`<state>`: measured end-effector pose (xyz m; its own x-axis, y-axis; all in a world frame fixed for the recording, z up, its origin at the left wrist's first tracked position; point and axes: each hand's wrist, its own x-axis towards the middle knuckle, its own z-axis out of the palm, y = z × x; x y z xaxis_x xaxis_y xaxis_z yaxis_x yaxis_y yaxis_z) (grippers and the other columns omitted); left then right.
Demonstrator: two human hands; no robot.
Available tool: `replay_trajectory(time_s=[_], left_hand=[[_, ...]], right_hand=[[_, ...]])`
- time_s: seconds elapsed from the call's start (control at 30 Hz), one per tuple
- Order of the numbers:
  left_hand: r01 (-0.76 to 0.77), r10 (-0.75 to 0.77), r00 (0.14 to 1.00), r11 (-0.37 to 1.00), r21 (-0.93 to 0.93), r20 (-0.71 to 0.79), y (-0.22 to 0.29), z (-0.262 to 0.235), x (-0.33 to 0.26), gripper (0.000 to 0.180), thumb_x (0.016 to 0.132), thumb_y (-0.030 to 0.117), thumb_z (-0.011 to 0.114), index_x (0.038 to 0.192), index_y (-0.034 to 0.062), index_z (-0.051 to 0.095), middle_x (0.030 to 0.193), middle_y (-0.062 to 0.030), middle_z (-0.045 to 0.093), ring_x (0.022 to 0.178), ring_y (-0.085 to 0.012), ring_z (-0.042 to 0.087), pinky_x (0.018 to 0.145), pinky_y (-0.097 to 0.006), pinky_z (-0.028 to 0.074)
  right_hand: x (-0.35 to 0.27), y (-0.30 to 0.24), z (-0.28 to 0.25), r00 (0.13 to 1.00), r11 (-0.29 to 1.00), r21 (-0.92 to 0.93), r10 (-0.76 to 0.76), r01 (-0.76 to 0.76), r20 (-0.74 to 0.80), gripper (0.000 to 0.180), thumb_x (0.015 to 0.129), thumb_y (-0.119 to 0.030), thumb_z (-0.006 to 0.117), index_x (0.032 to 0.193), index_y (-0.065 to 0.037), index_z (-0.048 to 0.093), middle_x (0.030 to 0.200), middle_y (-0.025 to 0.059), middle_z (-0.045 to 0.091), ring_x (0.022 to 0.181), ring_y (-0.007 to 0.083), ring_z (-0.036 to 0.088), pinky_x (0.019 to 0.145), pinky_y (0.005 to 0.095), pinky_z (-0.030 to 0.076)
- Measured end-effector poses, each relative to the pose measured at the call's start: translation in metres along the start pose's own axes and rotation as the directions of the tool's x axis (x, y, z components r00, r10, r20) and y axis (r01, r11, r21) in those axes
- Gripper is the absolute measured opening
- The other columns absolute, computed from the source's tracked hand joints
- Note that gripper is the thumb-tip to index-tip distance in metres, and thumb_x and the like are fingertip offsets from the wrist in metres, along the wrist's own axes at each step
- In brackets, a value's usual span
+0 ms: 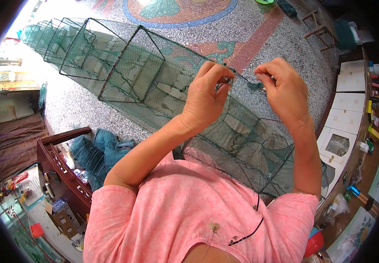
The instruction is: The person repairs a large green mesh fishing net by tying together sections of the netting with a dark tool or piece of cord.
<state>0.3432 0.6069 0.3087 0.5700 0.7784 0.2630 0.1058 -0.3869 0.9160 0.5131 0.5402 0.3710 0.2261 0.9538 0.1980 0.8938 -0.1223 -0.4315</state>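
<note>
**Two hands pinching at the top edge of a long green net cage**

The left hand (207, 94) is closing its fingertips together on the mesh at the upper edge of the net cage (145, 79), right where a dark frame wire is running. The right hand (283, 87) is pinching thumb and forefinger together just beside it, apparently on a thin pale strand or needle; the thing itself is too small to tell. The two hands are sitting near each other with a short gap between them, both raised in front of the chest above the pink shirt (189, 219).

The cage is stretching away from the hands toward the upper left, its long axis running diagonally across the speckled floor (79, 107), while its near end is hanging down under the right forearm. The left hand is lying nearer the bulk of the cage.

Counted: one net cage, made of several square wire frames in a row; two hands; one wooden chair (62, 166) at the lower left, with a bundle of folded green netting (99, 151) lying beside it.
</note>
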Motion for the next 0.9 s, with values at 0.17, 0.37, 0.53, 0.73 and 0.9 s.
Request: replay_trajectory(time_s=[0.17, 0.37, 0.53, 0.73, 0.9], left_hand=[[-0.006, -0.005, 0.996, 0.992, -0.125, -0.09, -0.011, 0.006, -0.004, 0.027, 0.074, -0.011, 0.062, 0.096, 0.002, 0.052, 0.092, -0.0097, 0.052, 0.08, -0.0211, 0.061, 0.073, -0.029, 0.05], [0.055, -0.085, 0.99, 0.968, -0.245, -0.115, -0.018, 0.01, -0.009, 0.026, 0.077, -0.007, 0.065, 0.096, 0.0015, 0.049, 0.093, -0.007, 0.053, 0.085, -0.0158, 0.06, 0.079, -0.028, 0.051], [0.24, -0.273, 0.962, 0.871, -0.43, -0.017, -0.018, 0.006, -0.011, 0.026, 0.081, -0.002, 0.067, 0.099, 0.0018, 0.05, 0.104, -0.0057, 0.053, 0.098, -0.0119, 0.055, 0.09, -0.027, 0.048], [0.277, -0.33, 0.944, 0.803, -0.528, -0.007, -0.022, 0.008, -0.009, 0.023, 0.08, 0.001, 0.069, 0.095, 0.0014, 0.052, 0.103, -0.0065, 0.058, 0.098, -0.0125, 0.057, 0.09, -0.028, 0.049], [0.287, -0.336, 0.942, 0.809, -0.513, -0.003, -0.022, 0.007, -0.009, 0.025, 0.08, 0.002, 0.07, 0.097, 0.0007, 0.051, 0.1, -0.0068, 0.06, 0.098, -0.0135, 0.059, 0.088, -0.028, 0.05]], right_hand=[[0.012, 0.016, 0.008, 0.992, 0.995, 0.073, -0.077, 0.069, 0.103, 0.005, 0.081, -0.01, 0.063, 0.084, -0.008, 0.067, 0.083, 0.0047, 0.059, 0.081, 0.0249, 0.059, 0.068, 0.0347, 0.047], [0.027, 0.038, 0.026, 0.949, 0.85, 0.526, -0.132, -0.04, 0.287, 0.004, 0.081, -0.004, 0.065, 0.085, -0.004, 0.067, 0.083, 0.0019, 0.058, 0.079, 0.0126, 0.057, 0.07, 0.0243, 0.046], [0.029, 0.045, 0.047, 0.922, 0.713, 0.683, -0.139, -0.16, 0.36, 0.003, 0.085, -0.006, 0.065, 0.087, -0.004, 0.066, 0.083, -0.0024, 0.057, 0.079, 0.0068, 0.053, 0.069, 0.021, 0.044], [0.032, 0.023, 0.062, 0.957, 0.459, 0.865, -0.093, -0.204, 0.276, 0.008, 0.085, -0.014, 0.067, 0.083, -0.006, 0.065, 0.082, -0.0032, 0.055, 0.078, 0.0052, 0.05, 0.066, 0.0203, 0.041], [0.039, 0.014, 0.064, 0.954, 0.794, 0.603, -0.236, 0.079, 0.186, 0.011, 0.083, -0.014, 0.069, 0.077, -0.007, 0.063, 0.08, -0.0021, 0.056, 0.077, 0.0086, 0.052, 0.065, 0.0241, 0.042]])
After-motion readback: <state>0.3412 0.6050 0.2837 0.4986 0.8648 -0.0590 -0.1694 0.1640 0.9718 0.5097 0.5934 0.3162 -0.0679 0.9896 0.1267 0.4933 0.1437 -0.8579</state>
